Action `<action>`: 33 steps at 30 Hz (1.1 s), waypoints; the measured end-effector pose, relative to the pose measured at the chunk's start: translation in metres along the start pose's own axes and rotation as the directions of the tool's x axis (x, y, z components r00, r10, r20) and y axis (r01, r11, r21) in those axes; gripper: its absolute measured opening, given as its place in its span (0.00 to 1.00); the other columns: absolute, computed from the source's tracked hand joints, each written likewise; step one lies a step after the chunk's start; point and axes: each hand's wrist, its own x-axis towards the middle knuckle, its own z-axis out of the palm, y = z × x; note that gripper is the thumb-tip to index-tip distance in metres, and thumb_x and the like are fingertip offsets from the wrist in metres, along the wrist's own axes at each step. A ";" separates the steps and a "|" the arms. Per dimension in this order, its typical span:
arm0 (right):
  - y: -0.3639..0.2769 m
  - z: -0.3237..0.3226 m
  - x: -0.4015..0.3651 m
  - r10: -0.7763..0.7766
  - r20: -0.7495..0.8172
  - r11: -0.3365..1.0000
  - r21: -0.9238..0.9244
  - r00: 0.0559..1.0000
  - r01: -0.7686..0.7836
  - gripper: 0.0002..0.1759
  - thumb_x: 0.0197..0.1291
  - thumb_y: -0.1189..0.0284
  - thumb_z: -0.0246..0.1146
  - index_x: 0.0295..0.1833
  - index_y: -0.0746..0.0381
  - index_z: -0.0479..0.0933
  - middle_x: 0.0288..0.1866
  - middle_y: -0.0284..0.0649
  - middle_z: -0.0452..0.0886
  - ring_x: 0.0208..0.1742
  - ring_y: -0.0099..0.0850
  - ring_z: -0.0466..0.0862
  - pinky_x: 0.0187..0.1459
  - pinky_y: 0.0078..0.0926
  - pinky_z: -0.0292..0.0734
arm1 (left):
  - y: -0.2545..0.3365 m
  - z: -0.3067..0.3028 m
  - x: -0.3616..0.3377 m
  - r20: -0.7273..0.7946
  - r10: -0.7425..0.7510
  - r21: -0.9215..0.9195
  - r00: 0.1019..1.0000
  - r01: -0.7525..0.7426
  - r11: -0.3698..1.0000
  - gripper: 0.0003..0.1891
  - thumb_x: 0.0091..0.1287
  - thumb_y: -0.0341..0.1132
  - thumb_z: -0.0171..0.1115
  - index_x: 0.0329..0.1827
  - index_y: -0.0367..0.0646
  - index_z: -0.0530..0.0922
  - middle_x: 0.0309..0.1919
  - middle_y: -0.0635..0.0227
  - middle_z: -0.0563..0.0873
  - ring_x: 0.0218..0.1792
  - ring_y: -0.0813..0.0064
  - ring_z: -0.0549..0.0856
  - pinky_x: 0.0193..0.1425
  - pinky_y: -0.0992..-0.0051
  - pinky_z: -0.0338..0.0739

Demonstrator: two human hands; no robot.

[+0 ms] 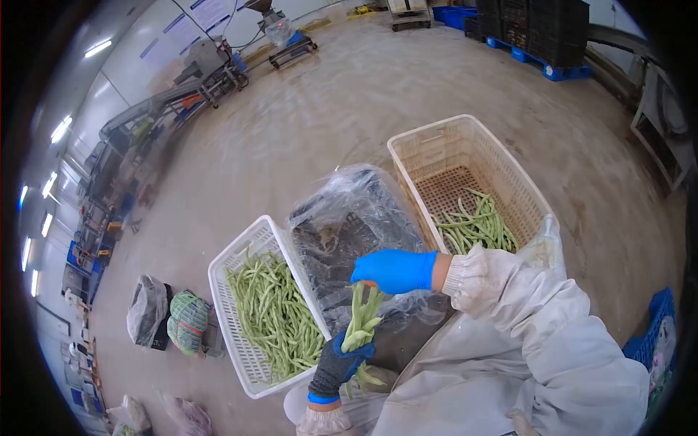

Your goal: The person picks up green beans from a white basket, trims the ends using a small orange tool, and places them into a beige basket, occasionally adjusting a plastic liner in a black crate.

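Below my view spreads a wide brown-grey floor, smooth and with a wet-looking shine, inside a large workroom with white walls and strip lights at the left. I see a long conveyor machine along that side, and at the far right black plastic crates stacked on a blue pallet. The left hand, in a dark grey and blue glove, is closed around a bunch of long, light green bean pods, which stands nearly upright between the two hands. The right hand, in a bright blue glove, has its fingers curled down at the upper end of the bunch; its fingertips are mostly hidden, so I cannot tell if it grips. Something small and orange-brown shows under it, not clear enough to name. Beside the left hand is a white plastic crate with many pods; in the middle, a black crate covered with clear plastic film; on the right, a beige perforated plastic crate with a smaller heap of pods. Posters hang on the far wall, but their writing is too small for me to read.
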 end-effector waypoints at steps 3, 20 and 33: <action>0.005 0.002 0.000 -0.052 0.010 0.993 -0.105 0.999 0.053 0.10 0.51 0.76 0.58 0.42 0.63 0.75 0.39 0.49 0.78 0.42 0.50 0.80 0.43 0.42 0.77 | 0.004 -0.001 -0.001 0.004 0.003 0.017 1.000 -0.003 1.000 0.19 0.55 0.34 0.70 0.48 0.37 0.78 0.33 0.66 0.85 0.34 0.77 0.82 0.39 0.74 0.77; 0.013 0.003 -0.012 0.347 -0.435 0.892 0.426 0.831 -0.150 0.13 0.63 0.75 0.52 0.51 0.65 0.74 0.40 0.46 0.80 0.39 0.40 0.81 0.45 0.35 0.77 | -0.019 0.002 0.016 -0.036 0.047 -0.073 0.998 -0.049 0.996 0.15 0.53 0.34 0.69 0.42 0.37 0.80 0.29 0.64 0.84 0.28 0.74 0.82 0.35 0.73 0.77; -0.016 -0.004 -0.016 0.031 0.009 0.964 -0.264 0.999 -0.028 0.10 0.53 0.77 0.57 0.42 0.62 0.75 0.36 0.48 0.79 0.33 0.50 0.79 0.37 0.41 0.76 | -0.028 -0.005 0.024 -0.031 -0.016 0.276 0.999 0.024 0.961 0.17 0.51 0.42 0.69 0.38 0.38 0.80 0.25 0.57 0.83 0.27 0.64 0.83 0.33 0.67 0.76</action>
